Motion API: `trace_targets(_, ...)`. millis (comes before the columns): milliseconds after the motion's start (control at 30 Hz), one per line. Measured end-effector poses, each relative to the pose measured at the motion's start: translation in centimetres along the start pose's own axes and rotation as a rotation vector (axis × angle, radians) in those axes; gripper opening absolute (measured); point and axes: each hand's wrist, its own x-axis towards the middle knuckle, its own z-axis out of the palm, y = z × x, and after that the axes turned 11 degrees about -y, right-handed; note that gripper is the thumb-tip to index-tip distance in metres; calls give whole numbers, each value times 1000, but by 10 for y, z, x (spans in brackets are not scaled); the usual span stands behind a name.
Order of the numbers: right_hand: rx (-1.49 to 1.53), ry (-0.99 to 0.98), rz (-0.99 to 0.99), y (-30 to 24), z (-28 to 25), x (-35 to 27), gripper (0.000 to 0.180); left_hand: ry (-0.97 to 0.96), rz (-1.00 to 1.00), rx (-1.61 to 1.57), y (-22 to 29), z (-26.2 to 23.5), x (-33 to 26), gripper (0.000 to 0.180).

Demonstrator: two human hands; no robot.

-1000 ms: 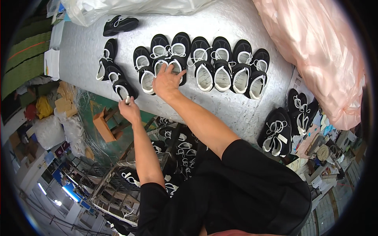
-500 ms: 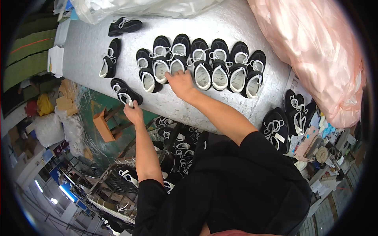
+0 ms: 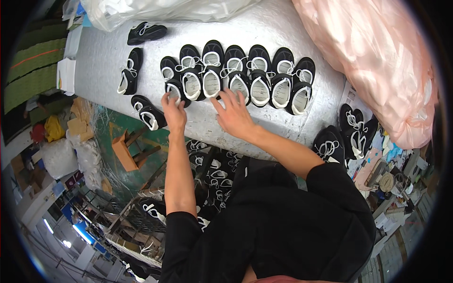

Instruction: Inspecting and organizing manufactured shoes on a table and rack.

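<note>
Black lace-up shoes with white linings and white laces stand in a row on the grey metal table [image 3: 198, 122], toes pointing away, with the nearer ones resting on those behind. My left hand [image 3: 175, 115] has its fingers around the heel of the leftmost near shoe [image 3: 173, 89]. Spread fingers of my right hand [image 3: 236, 118] reach the heels of a middle shoe [image 3: 212, 84] and the shoe to its right [image 3: 239, 86]; no grip shows there. Just left of my left hand, a separate shoe [image 3: 148, 113] lies at the table's near edge.
Two more single shoes [image 3: 131, 70] [image 3: 147, 33] lie at the left. A pink plastic bag [image 3: 373, 61] bulges at the right, and a clear bag [image 3: 170, 10] lies along the far edge. More shoes [image 3: 356, 132] sit at the right corner. Below the table stands a rack [image 3: 127, 212] with shoes.
My left hand has let go of the separate shoe and moved right to the row's leftmost shoe. My right hand has shifted right and drawn back slightly from a middle shoe, its fingers spreading.
</note>
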Motion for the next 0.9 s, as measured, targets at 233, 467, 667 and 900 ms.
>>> trace_targets(233, -197, 52, 383, 52, -20, -75, 65, -184, -32, 192, 1, 0, 14, 75)
trace_targets(467, -151, -164, 650, 103, -47, -133, 64, 76, 444, 79, 77, 21, -24, 62)
trace_targets(667, -161, -186, 550, 118, -52, -133, 37, -182, 582, 14, 167, 68, -66, 56)
trace_targets(900, -181, -65, 488, 116, -51, -135, 32, -263, 554, 48, 201, 95, -69, 45)
